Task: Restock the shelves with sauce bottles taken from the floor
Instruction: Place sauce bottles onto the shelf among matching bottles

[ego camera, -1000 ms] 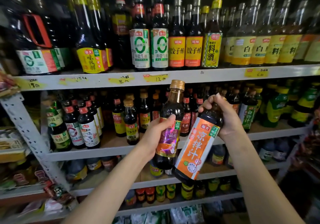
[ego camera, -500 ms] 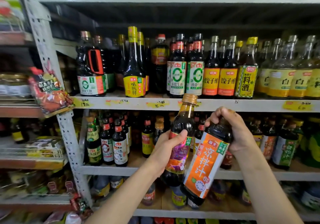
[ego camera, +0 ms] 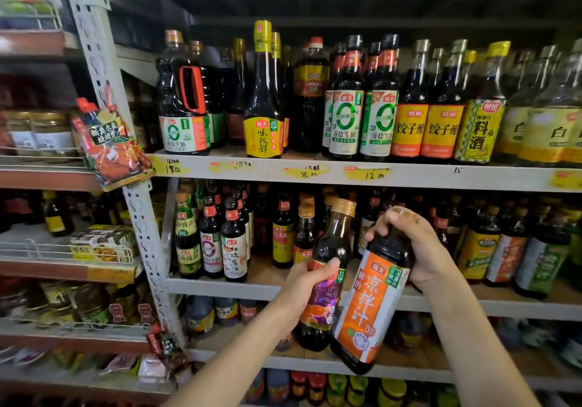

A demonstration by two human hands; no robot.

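my left hand (ego camera: 302, 283) grips the gold-capped bottle (ego camera: 335, 242) upright, nearer the shelf (ego camera: 220, 286). my right hand (ego camera: 422, 249) grips the tilted orange-label bottle (ego camera: 367, 309).

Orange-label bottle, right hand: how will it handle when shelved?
Likely heavy for its size: the orange-label bottle looks full of dark liquid. Probably rigid; gripped near the cap by the right hand, it may swing. Tall and narrow, it could tip if set down tilted.
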